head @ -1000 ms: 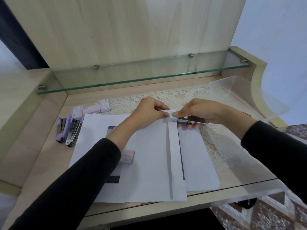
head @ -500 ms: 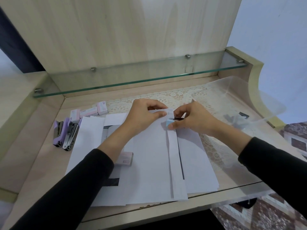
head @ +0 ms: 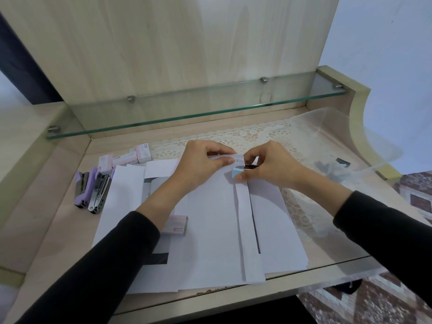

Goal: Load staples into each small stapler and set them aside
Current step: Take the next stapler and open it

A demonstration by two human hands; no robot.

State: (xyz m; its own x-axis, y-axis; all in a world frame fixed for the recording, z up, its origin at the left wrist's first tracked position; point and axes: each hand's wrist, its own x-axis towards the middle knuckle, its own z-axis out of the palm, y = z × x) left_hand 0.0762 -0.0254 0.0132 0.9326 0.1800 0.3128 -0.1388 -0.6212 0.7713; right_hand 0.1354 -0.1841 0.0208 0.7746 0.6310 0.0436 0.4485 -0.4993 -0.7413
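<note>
Left hand (head: 205, 162) curled, pinching the far end of a folded white paper strip (head: 247, 230), right hand (head: 268, 167) pinching a small light-blue stapler (head: 235, 173) — drawn nearer than before

Soft, even, bluish daylight; faint shadows on the white paper (head: 210, 230); wide-angle bending at edges, mild softness.

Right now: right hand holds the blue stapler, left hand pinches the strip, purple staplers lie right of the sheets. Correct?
No. Head view: the purple staplers lie left of the sheets, not right. The rest holds: right hand holds the blue stapler, left hand pinches the strip.
</note>
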